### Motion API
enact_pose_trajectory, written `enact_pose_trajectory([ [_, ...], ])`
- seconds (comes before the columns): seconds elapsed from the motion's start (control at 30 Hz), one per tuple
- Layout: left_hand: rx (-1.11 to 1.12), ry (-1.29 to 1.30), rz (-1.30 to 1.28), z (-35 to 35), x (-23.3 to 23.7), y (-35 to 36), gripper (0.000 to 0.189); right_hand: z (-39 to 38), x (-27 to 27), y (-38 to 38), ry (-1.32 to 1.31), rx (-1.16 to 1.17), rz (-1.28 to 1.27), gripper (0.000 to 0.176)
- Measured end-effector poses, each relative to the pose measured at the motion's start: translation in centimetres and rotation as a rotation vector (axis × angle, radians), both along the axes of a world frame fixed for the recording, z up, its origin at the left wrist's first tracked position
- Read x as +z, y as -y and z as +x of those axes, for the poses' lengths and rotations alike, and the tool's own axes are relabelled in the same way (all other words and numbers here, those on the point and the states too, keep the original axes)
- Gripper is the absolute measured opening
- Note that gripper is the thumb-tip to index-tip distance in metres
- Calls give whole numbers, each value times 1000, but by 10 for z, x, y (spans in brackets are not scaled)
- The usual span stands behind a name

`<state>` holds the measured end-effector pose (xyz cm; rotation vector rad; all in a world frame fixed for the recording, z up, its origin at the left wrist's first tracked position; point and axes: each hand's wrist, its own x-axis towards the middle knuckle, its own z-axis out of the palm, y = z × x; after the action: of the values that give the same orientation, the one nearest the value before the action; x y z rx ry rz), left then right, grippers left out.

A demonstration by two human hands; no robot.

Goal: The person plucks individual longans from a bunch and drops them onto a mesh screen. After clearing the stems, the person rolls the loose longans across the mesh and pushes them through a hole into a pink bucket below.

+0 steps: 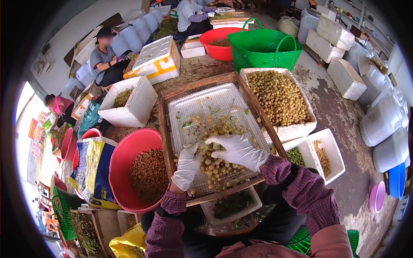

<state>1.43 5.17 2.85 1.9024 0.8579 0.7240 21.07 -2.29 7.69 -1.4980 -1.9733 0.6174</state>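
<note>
right hand (238, 150) over fruit (219, 169) on mesh tray (180, 112), fingers (217, 140) apart; left hand (188, 166) against fruit, can't tell whether clamped.

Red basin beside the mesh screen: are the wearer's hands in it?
No, the left hand and right hand are both at fruits on the mesh screen.

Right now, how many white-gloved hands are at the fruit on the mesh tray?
2: the left hand at the left side of the fruit on the mesh tray, the right hand over it from the right. No others seem hidden there.
</note>
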Motion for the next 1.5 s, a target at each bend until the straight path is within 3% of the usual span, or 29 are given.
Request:
enact_pose_trajectory([
  [0.07, 47, 100, 86, -4, 5, -6, 21, 9, 13, -4, -69, 23, -221, 56],
  [0.13, 74, 171, 170, -12, 15, -7, 17, 12, -11, -5, -107, 23, -183, 37],
  [0.17, 87, 153, 18, -17, 21, -6, 17, 16, -24, -9, -183, 55, -214, 29],
  [0.23, 32, 326, -130, -22, 18, -5, 20, 13, 2, -3, -98, -7, -267, 17],
  [0.33, 56, -185, -132, -29, 34, -2, 51, 18, -6, -7, -61, -31, -87, 19],
  [0.43, -32, -203, 272, -26, 45, 8, 93, 21, 2, -6, 56, 14, -86, 19],
  [0.47, -65, -325, 317, -20, 64, 17, 114, 18, 10, -3, 76, 49, -109, 18],
  [0.53, -149, -421, 479, -9, 61, 22, 109, 16, 7, -4, 49, 118, -113, 18],
  [0.57, -198, -492, 495, -5, 39, 19, 94, 17, -3, -7, -3, 155, -98, 19],
  [0.6, -189, -757, 628, -2, 26, 24, 74, 16, 0, -6, 37, 160, -118, 19],
  [0.63, -159, -523, 506, -1, 12, 25, 49, 15, 7, -6, 75, 165, -143, 20],
  [0.67, -219, -358, 31, 4, 18, 22, 32, 14, 17, -1, 128, 144, -185, 20],
  [0.77, -141, 20, -86, -4, -7, 11, 22, 43, 22, 1, -340, 120, -32, 30],
  [0.8, -175, 473, -560, -4, -20, 3, 21, 65, 24, -6, -272, 100, 59, 41],
  [0.83, -143, 441, -485, -5, -12, 4, 21, 82, 31, -7, -89, 114, 83, 57],
  [0.9, -77, 376, -332, -8, 14, 10, 21, 95, 17, -8, 29, 109, -13, 86],
  [0.97, -171, 458, -343, -1, 22, 5, 26, 72, 23, -7, 225, 175, 241, 107],
  [1.0, -183, 470, -319, 5, 27, 9, 25, 56, 32, -1, 83, 117, 267, 94],
  [1.1, -177, 545, -247, 9, 42, 19, 25, 43, 42, -22, -442, 282, 7, 67],
  [1.13, -167, 574, -219, 8, 47, 19, 24, 38, 49, -24, -450, 198, -94, 41],
  [1.27, -158, 530, -290, 3, 51, 15, 19, 28, 68, -30, -496, 290, -116, 35],
  [1.37, -108, 366, -302, 6, 39, 18, 19, 21, 67, -26, -742, 133, -165, 32],
  [1.5, -255, 334, -314, 7, 17, 13, 22, 17, 59, -20, -954, -15, -61, 27],
])
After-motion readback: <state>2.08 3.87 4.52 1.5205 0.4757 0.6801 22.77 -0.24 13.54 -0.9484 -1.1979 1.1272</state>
